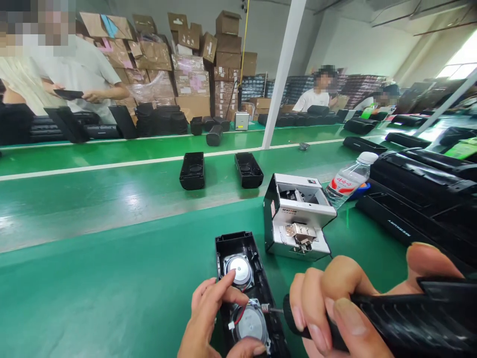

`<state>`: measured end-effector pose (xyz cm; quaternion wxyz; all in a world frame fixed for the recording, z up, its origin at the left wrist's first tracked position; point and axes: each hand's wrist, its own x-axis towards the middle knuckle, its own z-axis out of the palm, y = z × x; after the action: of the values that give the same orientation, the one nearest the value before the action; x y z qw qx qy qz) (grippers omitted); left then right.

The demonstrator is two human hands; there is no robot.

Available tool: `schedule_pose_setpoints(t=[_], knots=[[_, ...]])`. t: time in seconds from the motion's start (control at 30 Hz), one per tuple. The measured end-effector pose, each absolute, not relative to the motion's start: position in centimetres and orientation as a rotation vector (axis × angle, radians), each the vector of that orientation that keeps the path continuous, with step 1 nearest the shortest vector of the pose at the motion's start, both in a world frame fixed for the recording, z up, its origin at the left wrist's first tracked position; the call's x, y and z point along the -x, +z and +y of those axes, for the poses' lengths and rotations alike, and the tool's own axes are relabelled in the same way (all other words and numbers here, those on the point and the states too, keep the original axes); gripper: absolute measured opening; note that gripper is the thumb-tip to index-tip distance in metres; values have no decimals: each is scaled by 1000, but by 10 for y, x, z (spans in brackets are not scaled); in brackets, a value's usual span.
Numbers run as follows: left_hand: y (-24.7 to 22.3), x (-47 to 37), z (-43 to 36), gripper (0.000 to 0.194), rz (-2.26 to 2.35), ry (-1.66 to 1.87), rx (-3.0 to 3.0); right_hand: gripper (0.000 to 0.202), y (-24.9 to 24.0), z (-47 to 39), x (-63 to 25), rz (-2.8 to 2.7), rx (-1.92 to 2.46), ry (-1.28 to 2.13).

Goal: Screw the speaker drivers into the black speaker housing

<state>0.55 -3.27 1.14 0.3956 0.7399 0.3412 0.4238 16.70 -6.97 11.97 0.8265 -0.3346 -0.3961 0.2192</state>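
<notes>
my left hand (212, 318) fingers spread, pressing speaker case (246, 288) | right hand (335, 308) fist wrapped on screwdriver (391, 323), tip at 9 o'clock

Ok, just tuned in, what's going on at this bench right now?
A person's left hand steadies an open black speaker housing holding two round drivers, on the green bench. The right hand grips a black electric screwdriver, its bit at a screw beside the nearer driver. A white screw feeder and a water bottle sit just behind. Two more housings lie on the conveyor, and other people work across it.
</notes>
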Motion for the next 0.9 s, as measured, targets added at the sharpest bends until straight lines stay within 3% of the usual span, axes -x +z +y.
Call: schedule_pose_setpoints(t=[0.17, 0.53, 0.83, 0.9], knots=[[11, -2, -30, 67, 850, 1044, -1889, 59, 104, -66, -173, -942, 809, 502], [10, 4, -22, 88, 857, 1005, -1993, 59, 71, -59, -178, -985, 838, 577], [50, 1, -1, 47, 647, 806, -2592, 59, 111, -72, -201, -924, 685, 517], [50, -9, 7, 33, 572, 761, -2704, 51, 121, -70, -219, -933, 709, 417]])
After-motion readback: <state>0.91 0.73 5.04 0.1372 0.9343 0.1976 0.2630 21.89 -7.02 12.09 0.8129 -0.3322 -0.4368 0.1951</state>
